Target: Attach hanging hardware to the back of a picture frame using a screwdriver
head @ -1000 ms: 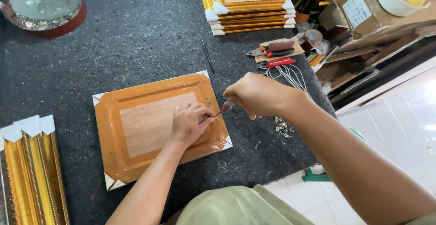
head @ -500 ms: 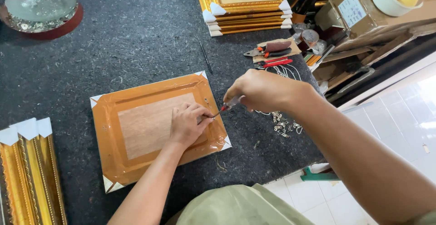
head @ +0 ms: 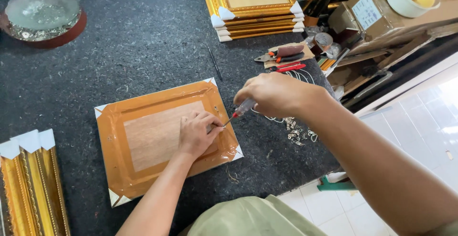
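A: What is seen at the centre of the bench?

B: A picture frame is laid face down on the dark felt, its back wrapped in clear film, white protectors fitted at the corners. It is pressed flat near its right edge by the left hand, fingers curled, nothing gripped.

A: And the right hand?

B: It is closed around a screwdriver with a clear handle and a red collar; the tip is set against the frame's right border, just beside the left fingertips.

A: What else is shown?

B: A stack of gilt frames is seen at the far edge, more gilt frames at the near left. Pliers lie right of the stack, small metal hangers near the right wrist, and a glass bowl far left.
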